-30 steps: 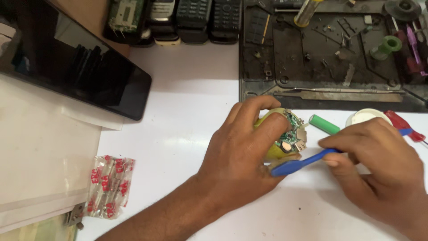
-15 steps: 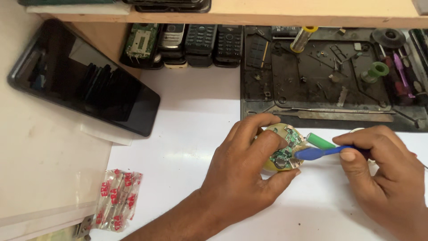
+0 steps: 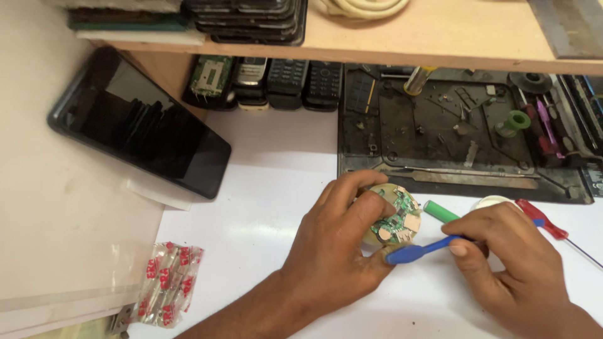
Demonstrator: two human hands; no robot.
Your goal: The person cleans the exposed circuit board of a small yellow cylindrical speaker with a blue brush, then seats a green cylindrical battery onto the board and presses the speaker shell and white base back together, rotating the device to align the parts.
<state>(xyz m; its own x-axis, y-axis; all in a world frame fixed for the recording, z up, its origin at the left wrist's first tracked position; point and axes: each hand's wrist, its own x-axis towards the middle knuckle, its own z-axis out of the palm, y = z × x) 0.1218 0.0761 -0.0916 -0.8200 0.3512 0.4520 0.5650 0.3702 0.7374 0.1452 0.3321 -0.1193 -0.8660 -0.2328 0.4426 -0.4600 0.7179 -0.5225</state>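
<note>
The left hand [image 3: 342, 251] clamped a round circuit board [image 3: 394, 216]. At its 3 o'clock, the right hand [image 3: 509, 263] gripped a blue tool [image 3: 418, 250] touching the board's lower edge.

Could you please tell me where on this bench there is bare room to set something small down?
The white table is bare between the black phone, the red-and-clear packet and the left hand. It is crowded around both hands: round circuit board, blue tool, green cylinder, red screwdriver. The dark work mat is littered with parts.
</note>
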